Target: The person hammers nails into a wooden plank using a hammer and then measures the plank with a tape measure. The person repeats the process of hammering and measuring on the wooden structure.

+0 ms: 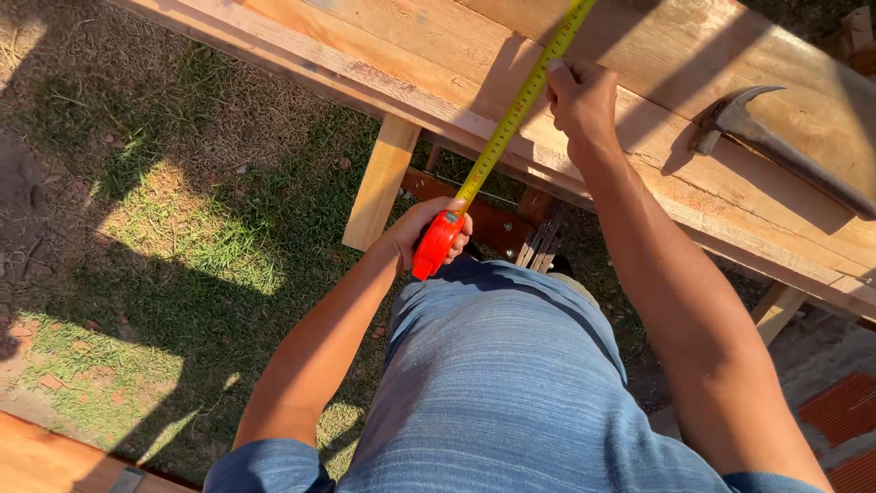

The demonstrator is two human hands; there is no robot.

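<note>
My left hand [422, 230] grips an orange tape measure case [437, 245] just below the near edge of a wooden workbench [438, 64]. Its yellow tape [522, 100] runs up and to the right across the bench planks and out of the top of the view. My right hand [582, 96] rests on the bench beside the tape, fingers curled and pressing against its right edge. Whether something small is pinched in that hand cannot be seen.
A claw hammer [776, 146] lies on the bench to the right. Wooden bench legs [379, 183] stand below the edge. Grass and bare dirt [164, 210] lie to the left, a plank [55, 461] at bottom left, red bricks [844, 420] at bottom right.
</note>
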